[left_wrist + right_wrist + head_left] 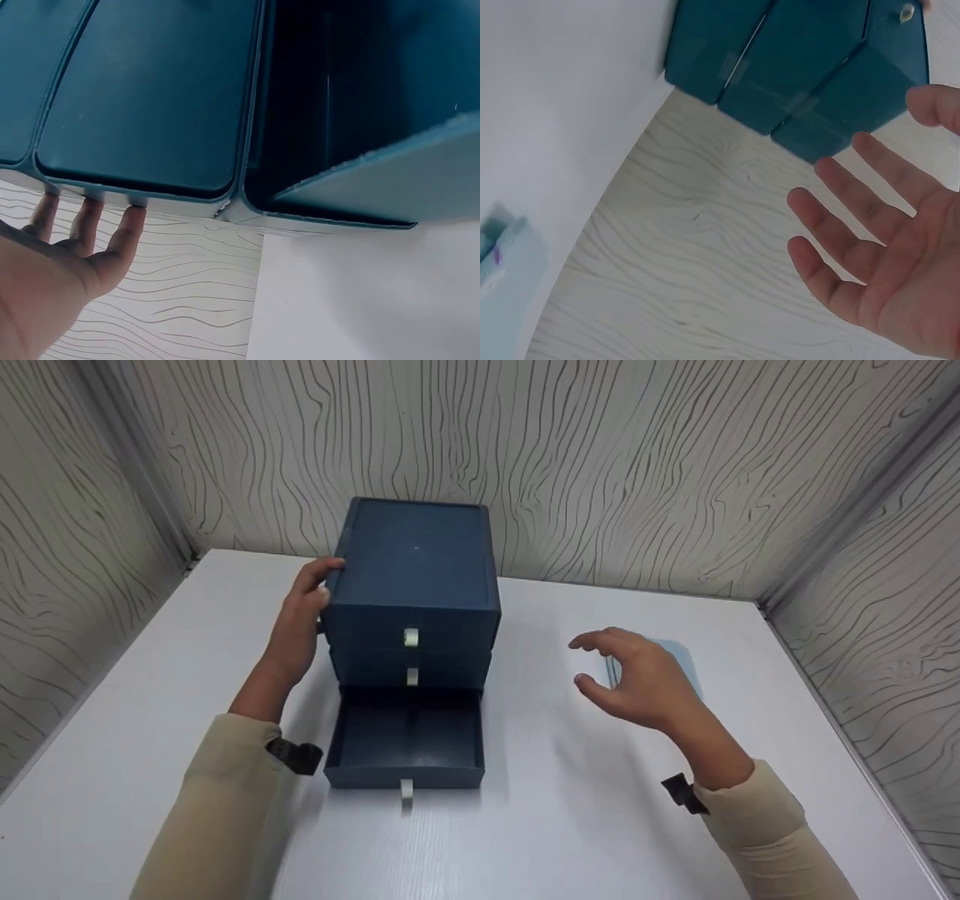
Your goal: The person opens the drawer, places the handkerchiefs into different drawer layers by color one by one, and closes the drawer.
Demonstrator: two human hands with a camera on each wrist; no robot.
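A dark blue three-drawer cabinet point(416, 562) stands on the table, its bottom drawer point(375, 778) pulled out and bare inside. White pull tabs mark the drawer fronts. My left hand point(295, 622) rests against the cabinet's left side, near the top edge. In the left wrist view its extended fingers point(124, 240) touch the side wall. To the right of the cabinet my right hand point(645, 679) is held in the air, fingers spread and nothing in them. Behind it a flat light blue object point(681, 660) lies on the table, partly hidden by the hand.
Wood-grain patterned panels point(600, 472) enclose the white table point(525, 825) at the back and both sides. In the right wrist view, something small with a purple spot point(496, 255) sits on the light blue object.
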